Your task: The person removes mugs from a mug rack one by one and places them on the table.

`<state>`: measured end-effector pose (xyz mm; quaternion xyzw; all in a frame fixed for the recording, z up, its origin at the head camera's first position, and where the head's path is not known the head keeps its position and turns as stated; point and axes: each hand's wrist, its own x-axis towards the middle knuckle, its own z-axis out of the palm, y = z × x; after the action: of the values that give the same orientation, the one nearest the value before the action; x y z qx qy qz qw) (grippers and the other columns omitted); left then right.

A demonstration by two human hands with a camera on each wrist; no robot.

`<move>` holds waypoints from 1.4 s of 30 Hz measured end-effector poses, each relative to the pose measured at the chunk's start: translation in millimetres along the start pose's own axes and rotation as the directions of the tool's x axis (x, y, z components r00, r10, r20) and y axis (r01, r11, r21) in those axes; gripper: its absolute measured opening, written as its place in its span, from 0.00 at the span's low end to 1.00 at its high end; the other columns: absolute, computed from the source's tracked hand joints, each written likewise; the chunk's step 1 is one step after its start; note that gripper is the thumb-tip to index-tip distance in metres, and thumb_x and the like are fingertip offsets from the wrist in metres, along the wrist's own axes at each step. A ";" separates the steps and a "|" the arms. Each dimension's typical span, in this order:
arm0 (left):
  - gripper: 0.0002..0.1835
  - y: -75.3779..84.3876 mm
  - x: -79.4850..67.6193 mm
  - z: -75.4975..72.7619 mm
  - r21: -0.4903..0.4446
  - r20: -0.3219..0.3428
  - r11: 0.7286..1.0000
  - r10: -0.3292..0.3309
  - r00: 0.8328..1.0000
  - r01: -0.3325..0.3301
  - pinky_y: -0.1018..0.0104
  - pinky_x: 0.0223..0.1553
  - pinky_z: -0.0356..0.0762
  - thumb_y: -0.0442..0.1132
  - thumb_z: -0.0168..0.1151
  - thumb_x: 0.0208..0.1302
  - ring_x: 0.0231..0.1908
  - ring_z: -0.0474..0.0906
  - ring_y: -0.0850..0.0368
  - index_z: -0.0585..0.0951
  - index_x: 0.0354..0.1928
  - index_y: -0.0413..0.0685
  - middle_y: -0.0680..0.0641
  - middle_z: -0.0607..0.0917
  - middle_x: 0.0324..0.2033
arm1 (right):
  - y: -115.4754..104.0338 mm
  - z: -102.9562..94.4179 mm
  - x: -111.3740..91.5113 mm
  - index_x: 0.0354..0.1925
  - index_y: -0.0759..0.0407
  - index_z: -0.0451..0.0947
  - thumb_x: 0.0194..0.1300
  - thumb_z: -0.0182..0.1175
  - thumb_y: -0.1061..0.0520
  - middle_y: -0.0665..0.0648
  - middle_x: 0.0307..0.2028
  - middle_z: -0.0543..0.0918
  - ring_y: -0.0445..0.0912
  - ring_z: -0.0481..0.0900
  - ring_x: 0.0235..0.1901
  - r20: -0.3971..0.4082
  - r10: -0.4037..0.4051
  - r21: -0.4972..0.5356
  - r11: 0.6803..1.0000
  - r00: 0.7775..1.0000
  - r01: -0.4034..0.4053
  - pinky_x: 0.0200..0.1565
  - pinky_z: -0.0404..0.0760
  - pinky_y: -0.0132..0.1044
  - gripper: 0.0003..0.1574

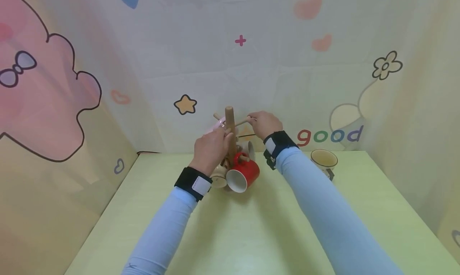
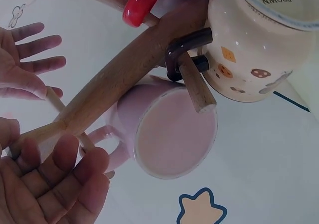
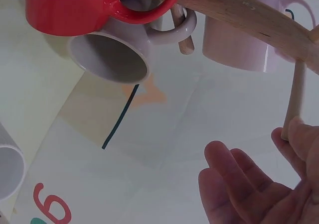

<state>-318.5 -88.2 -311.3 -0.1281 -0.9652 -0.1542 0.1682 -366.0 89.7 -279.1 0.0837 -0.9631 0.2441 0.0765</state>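
1. Background, as my head feed shows it: pale wall (image 1: pixel 201 31) printed with hearts, a star and "good"; light green desk (image 1: pixel 136 211) below.
2. Wooden mug rack (image 1: pixel 229 117) stands near the desk's far edge, about mid-width. Long axis of its post upright; pegs project sideways.
3. Left hand (image 1: pixel 211 151): I read thumb and fingers pinching one peg (image 2: pixel 45 133) near the top.
4. Right hand (image 1: pixel 265 125): thumb and forefinger grasp the tip of another peg (image 1: pixel 242 122), which points right and slightly up from the post.
5. Red mug (image 1: pixel 250 171) hangs by its handle at front, mouth turned forward-left. White mug (image 3: pixel 114 55), pink mug (image 2: pixel 159 129) and dark-handled cream mug (image 2: pixel 254 55) hang around the post.
6. Dark-rimmed cup (image 1: pixel 324 159): upright on the desk, right of the rack, well apart.
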 end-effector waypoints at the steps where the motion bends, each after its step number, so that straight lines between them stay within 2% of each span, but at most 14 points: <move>1: 0.18 -0.6 0.5 -0.2 0.005 -0.003 1.000 0.012 1.000 -0.012 0.66 0.20 0.75 0.53 0.53 0.75 0.22 0.78 0.55 0.80 0.50 0.46 0.51 0.79 0.20 | 0.5 -0.8 -0.3 0.68 0.54 0.71 0.78 0.50 0.48 0.61 0.62 0.77 0.58 0.77 0.55 0.006 0.000 -0.006 1.000 1.000 0.000 0.56 0.77 0.52 0.26; 4: 0.19 -4.2 1.8 -1.8 0.014 -0.017 0.999 0.031 0.999 -0.031 0.66 0.19 0.73 0.55 0.51 0.75 0.22 0.77 0.55 0.80 0.48 0.47 0.51 0.78 0.19 | 1.4 -2.2 -2.3 0.70 0.55 0.69 0.79 0.48 0.47 0.61 0.64 0.75 0.58 0.76 0.59 0.014 -0.005 -0.030 1.000 1.000 0.005 0.58 0.75 0.53 0.28; 6: 0.22 -10.2 3.5 -4.0 -0.005 -0.019 1.000 0.015 1.000 -0.015 0.64 0.19 0.72 0.57 0.45 0.77 0.22 0.76 0.54 0.79 0.45 0.47 0.49 0.77 0.20 | 0.2 -2.5 -5.4 0.70 0.56 0.69 0.79 0.47 0.46 0.61 0.64 0.75 0.57 0.76 0.60 -0.007 -0.007 -0.058 0.998 1.000 0.007 0.57 0.76 0.53 0.28; 9: 0.26 -23.3 7.6 -10.3 -0.039 -0.033 0.999 -0.025 0.999 0.024 0.60 0.23 0.72 0.58 0.37 0.79 0.25 0.76 0.50 0.76 0.44 0.44 0.46 0.78 0.24 | -7.1 -0.9 -12.4 0.64 0.57 0.75 0.78 0.47 0.45 0.60 0.52 0.84 0.56 0.81 0.49 -0.067 -0.007 -0.093 0.996 0.998 0.001 0.48 0.81 0.49 0.26; 11: 0.26 -34.3 12.1 -14.0 -0.068 -0.044 0.996 -0.059 0.997 0.056 0.57 0.26 0.74 0.57 0.35 0.79 0.28 0.77 0.48 0.75 0.46 0.42 0.44 0.80 0.29 | -15.8 1.8 -18.7 0.57 0.58 0.79 0.77 0.48 0.45 0.59 0.43 0.85 0.54 0.82 0.41 -0.109 -0.017 -0.122 0.992 0.994 0.004 0.40 0.82 0.47 0.24; 14: 0.25 -47.3 19.9 -18.8 -0.085 -0.060 0.992 -0.103 0.993 0.098 0.53 0.33 0.78 0.55 0.39 0.79 0.35 0.80 0.45 0.74 0.55 0.40 0.41 0.83 0.38 | -32.2 7.8 -29.7 0.45 0.57 0.83 0.76 0.49 0.42 0.56 0.33 0.81 0.50 0.78 0.32 -0.136 -0.063 -0.153 0.987 0.989 0.041 0.32 0.80 0.42 0.23; 19: 0.27 -58.7 36.3 -20.9 -0.095 0.005 0.986 -0.138 0.990 0.138 0.47 0.41 0.80 0.54 0.42 0.79 0.42 0.81 0.41 0.72 0.62 0.39 0.37 0.82 0.47 | -55.8 19.8 -44.3 0.26 0.54 0.80 0.75 0.48 0.36 0.53 0.18 0.77 0.47 0.76 0.19 -0.098 -0.154 -0.228 0.965 0.983 0.128 0.18 0.70 0.35 0.31; 21: 0.27 -60.7 43.1 -19.8 -0.095 0.040 0.986 -0.134 0.990 0.137 0.47 0.43 0.80 0.54 0.41 0.79 0.44 0.81 0.41 0.70 0.64 0.38 0.36 0.82 0.49 | -61.6 24.0 -47.4 0.25 0.53 0.80 0.75 0.47 0.35 0.52 0.14 0.74 0.46 0.75 0.16 -0.081 -0.169 -0.275 0.951 0.982 0.141 0.15 0.67 0.34 0.33; 24: 0.27 -62.0 52.7 -17.3 -0.097 0.074 0.986 -0.127 0.989 0.134 0.46 0.46 0.80 0.53 0.40 0.80 0.47 0.80 0.41 0.69 0.66 0.38 0.36 0.80 0.52 | -67.0 28.0 -50.4 0.30 0.51 0.85 0.75 0.49 0.36 0.51 0.13 0.74 0.45 0.74 0.15 -0.068 -0.177 -0.345 0.928 0.982 0.144 0.16 0.68 0.32 0.29; 27: 0.27 -62.7 60.9 -14.6 -0.099 0.099 0.987 -0.120 0.988 0.130 0.46 0.49 0.79 0.52 0.39 0.80 0.50 0.79 0.41 0.67 0.67 0.39 0.36 0.79 0.55 | -70.0 29.5 -52.6 0.45 0.47 0.86 0.72 0.58 0.42 0.51 0.17 0.76 0.45 0.76 0.18 -0.023 -0.248 -0.505 0.839 0.968 0.203 0.19 0.76 0.34 0.15; 31: 0.25 -61.1 69.2 -12.0 -0.095 0.121 0.990 -0.094 0.988 0.106 0.46 0.53 0.77 0.50 0.38 0.81 0.51 0.78 0.42 0.68 0.68 0.41 0.36 0.78 0.57 | -72.8 30.0 -54.7 0.57 0.45 0.81 0.69 0.63 0.47 0.51 0.22 0.77 0.45 0.76 0.20 0.041 -0.305 -0.645 0.719 0.951 0.259 0.22 0.80 0.36 0.19; 34: 0.24 -57.5 73.6 -11.1 -0.089 0.137 0.994 -0.056 0.989 0.069 0.47 0.54 0.77 0.49 0.37 0.81 0.51 0.77 0.42 0.70 0.67 0.43 0.36 0.78 0.56 | -73.7 29.9 -55.1 0.49 0.49 0.83 0.74 0.55 0.43 0.51 0.20 0.76 0.45 0.76 0.20 0.014 -0.255 -0.592 0.777 0.967 0.213 0.19 0.75 0.32 0.18; 38: 0.24 -52.3 76.9 -10.5 -0.089 0.162 0.995 -0.022 0.986 0.037 0.46 0.56 0.75 0.47 0.36 0.81 0.52 0.76 0.42 0.71 0.67 0.43 0.36 0.79 0.55 | -73.2 29.4 -55.0 0.37 0.53 0.85 0.76 0.48 0.38 0.50 0.17 0.74 0.45 0.75 0.18 -0.041 -0.199 -0.509 0.848 0.979 0.151 0.17 0.71 0.31 0.27; 42: 0.24 -48.1 78.1 -9.3 -0.089 0.176 0.996 -0.007 0.984 0.023 0.47 0.57 0.74 0.47 0.35 0.82 0.52 0.77 0.42 0.70 0.67 0.43 0.36 0.80 0.54 | -71.6 28.6 -55.0 0.38 0.53 0.86 0.75 0.50 0.39 0.51 0.17 0.74 0.45 0.75 0.18 -0.054 -0.189 -0.505 0.852 0.980 0.137 0.17 0.72 0.32 0.26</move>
<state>-401.4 -120.3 -286.8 -0.1416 -0.9692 -0.1869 0.0752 -301.3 20.7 -281.6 0.1300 -0.9776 -0.0164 0.1648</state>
